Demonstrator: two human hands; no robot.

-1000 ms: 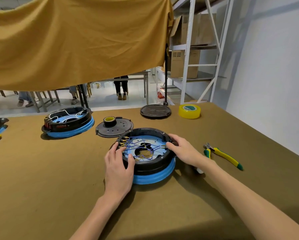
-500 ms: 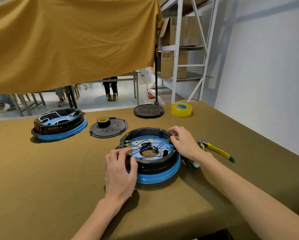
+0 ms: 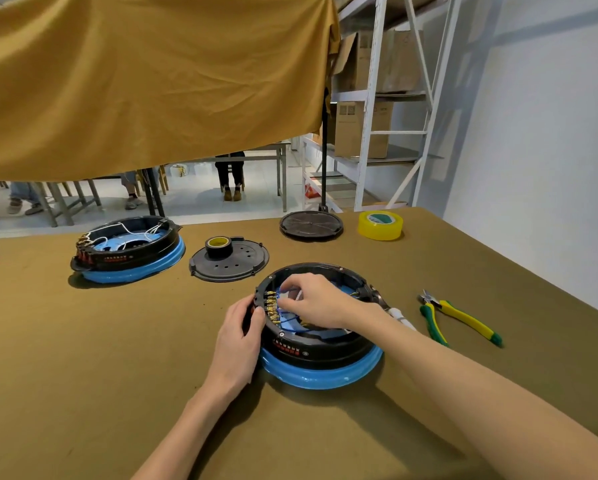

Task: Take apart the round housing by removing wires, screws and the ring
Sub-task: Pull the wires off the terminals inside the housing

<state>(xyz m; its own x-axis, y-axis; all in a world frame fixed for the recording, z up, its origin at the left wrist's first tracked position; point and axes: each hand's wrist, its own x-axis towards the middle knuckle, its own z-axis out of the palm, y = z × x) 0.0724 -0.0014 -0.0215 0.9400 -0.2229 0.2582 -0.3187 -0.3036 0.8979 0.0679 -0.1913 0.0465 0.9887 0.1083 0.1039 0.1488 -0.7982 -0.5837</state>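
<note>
The round housing (image 3: 320, 348), black on a blue base ring (image 3: 325, 377), sits on the brown table in front of me. Inside it blue wires (image 3: 290, 318) run to a row of brass terminals (image 3: 270, 306) on its left wall. My left hand (image 3: 237, 344) grips the housing's outer left wall beside the terminals. My right hand (image 3: 313, 299) reaches over the rim into the housing, its fingertips pinching a blue wire near the terminals. Much of the interior is hidden under that hand.
Yellow-green pliers (image 3: 458, 320) lie to the right of the housing. A second housing (image 3: 128, 251) with white wires stands back left. A black lid with a tape roll (image 3: 229, 259), another black lid (image 3: 311, 225) and yellow tape (image 3: 380, 225) lie behind.
The housing has been turned so its terminals face left. My right hand left the right rim and reached inside to the wires; my left hand slid onto the left wall.
</note>
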